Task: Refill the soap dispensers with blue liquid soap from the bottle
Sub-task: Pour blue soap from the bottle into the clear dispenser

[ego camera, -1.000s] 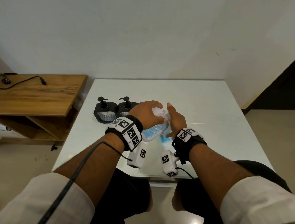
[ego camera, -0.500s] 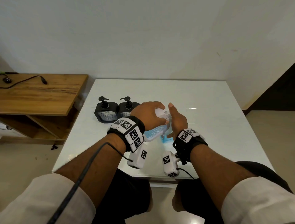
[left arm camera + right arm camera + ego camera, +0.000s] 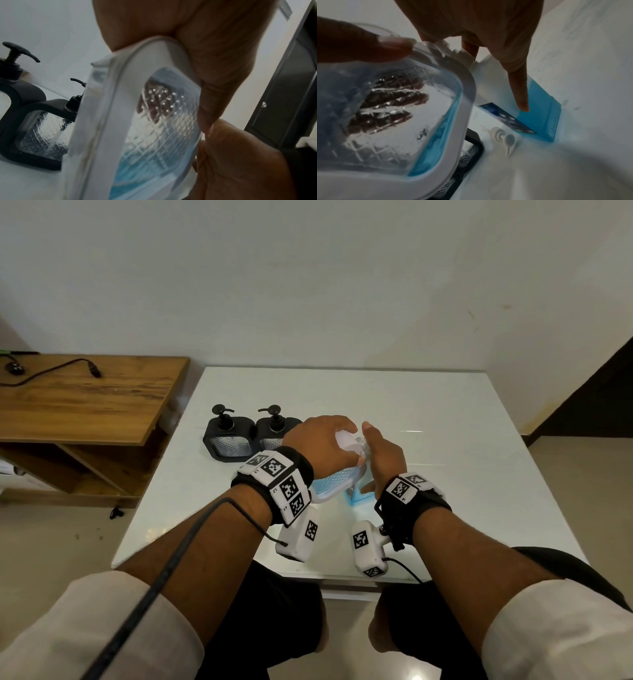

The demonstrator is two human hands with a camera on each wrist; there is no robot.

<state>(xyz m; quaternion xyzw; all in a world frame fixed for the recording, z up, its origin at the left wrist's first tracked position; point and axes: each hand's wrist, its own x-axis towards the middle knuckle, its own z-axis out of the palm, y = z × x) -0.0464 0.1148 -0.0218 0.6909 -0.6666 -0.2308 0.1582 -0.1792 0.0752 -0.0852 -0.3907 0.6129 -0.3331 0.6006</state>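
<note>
Near the tabletop (image 3: 445,440) front, a white dispenser (image 3: 337,481) is held tilted in the left hand (image 3: 318,440), fingers curled round its top; the bottle (image 3: 539,112), upright just right, is clasped by the right hand (image 3: 383,457). Two black dispensers (image 3: 253,436) wait left.

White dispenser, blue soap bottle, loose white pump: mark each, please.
white dispenser (image 3: 464,94): right wrist view, white frame edge.
blue soap bottle (image 3: 542,113): right wrist view, blue lower body.
loose white pump (image 3: 503,136): right wrist view, pump head.
</note>
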